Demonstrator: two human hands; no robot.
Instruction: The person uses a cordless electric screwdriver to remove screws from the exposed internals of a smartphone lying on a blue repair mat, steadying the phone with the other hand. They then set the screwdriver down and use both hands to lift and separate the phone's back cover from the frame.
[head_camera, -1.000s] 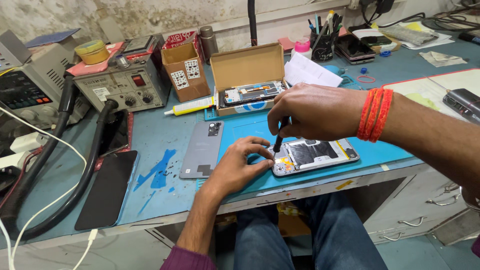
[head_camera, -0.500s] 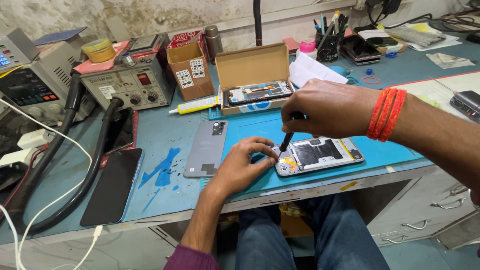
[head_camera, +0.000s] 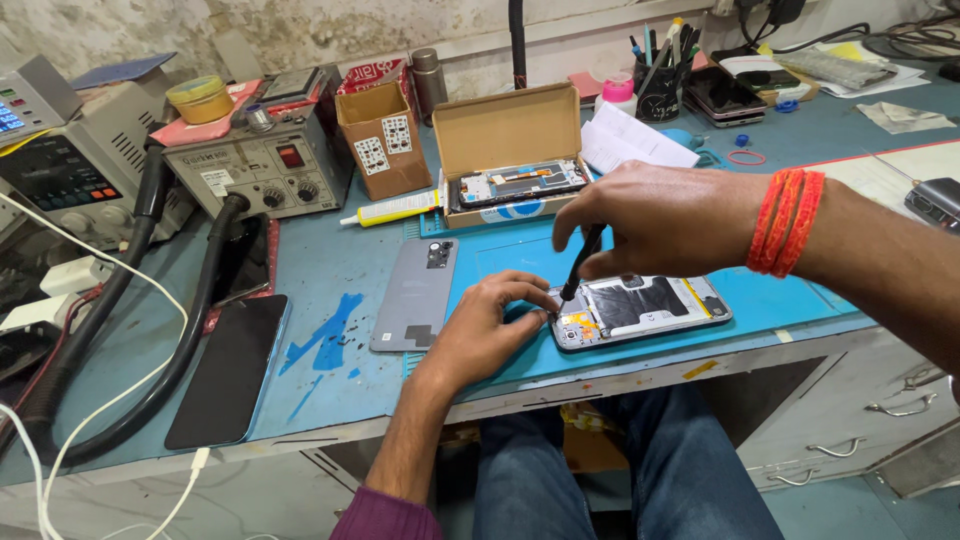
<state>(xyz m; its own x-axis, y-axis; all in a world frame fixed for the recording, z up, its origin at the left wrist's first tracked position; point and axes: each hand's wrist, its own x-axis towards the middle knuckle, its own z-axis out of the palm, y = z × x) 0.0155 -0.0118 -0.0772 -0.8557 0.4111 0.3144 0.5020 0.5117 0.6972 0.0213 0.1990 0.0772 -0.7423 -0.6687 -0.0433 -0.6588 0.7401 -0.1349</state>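
Head view: phone (head_camera: 640, 311) open on worktop (head_camera: 330, 390)
Right hand (head_camera: 665, 220): fingers clamped on tool (head_camera: 580, 265)
Left hand (head_camera: 490, 325): fingers spread, steadying phone
Back cover (head_camera: 415, 293): already off, alongside

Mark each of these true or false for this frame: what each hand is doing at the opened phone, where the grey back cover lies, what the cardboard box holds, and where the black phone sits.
1. The right hand holds a dark slim tool with its tip at the opened phone. True.
2. The left hand rests away from the opened phone, on the black phone. False: its fingers touch the opened phone's left end.
3. The grey back cover lies flat, left of the left hand. True.
4. The cardboard box is empty. False: a phone part lies in it.
5. The black phone lies screen-up near the table's front edge. True.
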